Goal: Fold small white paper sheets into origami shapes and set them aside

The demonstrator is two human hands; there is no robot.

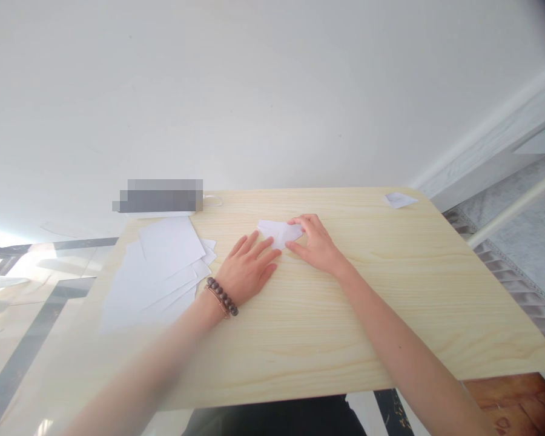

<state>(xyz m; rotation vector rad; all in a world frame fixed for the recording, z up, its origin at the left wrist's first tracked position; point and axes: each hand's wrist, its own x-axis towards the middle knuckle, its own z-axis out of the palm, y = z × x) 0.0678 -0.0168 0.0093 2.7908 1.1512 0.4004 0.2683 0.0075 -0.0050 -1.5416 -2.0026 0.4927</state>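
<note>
Right hand: thumb and forefinger closed on the right end of the folded white paper, other fingers curled, wrist down on the wood.

Left hand: open, palm down, fingers spread and flat, tips just touching the near-left edge of the same paper. Not gripping anything.

Key relation: paper just beyond both sets of fingertips, toward the far edge of the table, roughly mid-width. Long axis left to right, about parallel with that far edge, pointed tip at the left end. Right hand further onto it than the left, which only reaches its rim.

Paper: thin, matte, creased into a small flat wedge, layers lying close, crisp edges.

Left wrist: dark bead bracelet with a thinner reddish band beside it.

Left of the left hand: loose white sheets, fanned and overlapping, untidy, spilling toward the left edge.

Far-left corner: blurred grey block, shape unreadable, pale cord loop just beside it.

Far-right corner: second small folded paper, well apart from both hands.

Tabletop: pale wood-grain laminate, smooth, rounded corners. Beyond it a plain white wall.
</note>
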